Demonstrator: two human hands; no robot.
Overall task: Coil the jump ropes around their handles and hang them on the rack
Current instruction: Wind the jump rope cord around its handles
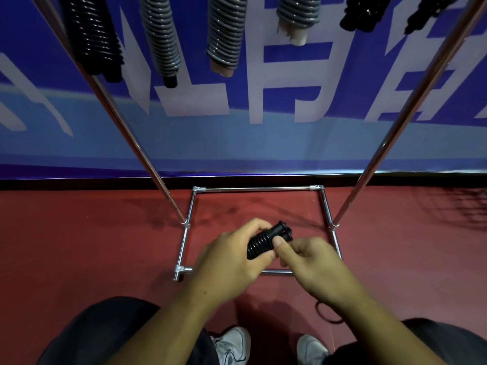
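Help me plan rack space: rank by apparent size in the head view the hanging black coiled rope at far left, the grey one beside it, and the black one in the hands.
1. Hanging black rope and grey rope: alike, both cropped.
2. Held rope: smallest, partly hidden by hands.

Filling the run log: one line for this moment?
left hand: grips coiled rope | right hand: pinches handle end | rack: six bundles hung

a red floor [79,246] fills the lower half of the view, from 3 round to 9 o'clock, dull and lightly shadowed. at 12 o'clock a blue banner [210,138] with large pale lettering covers the wall, darker blue above and lighter blue below. a black strip [79,181] runs along its base where it meets the floor.
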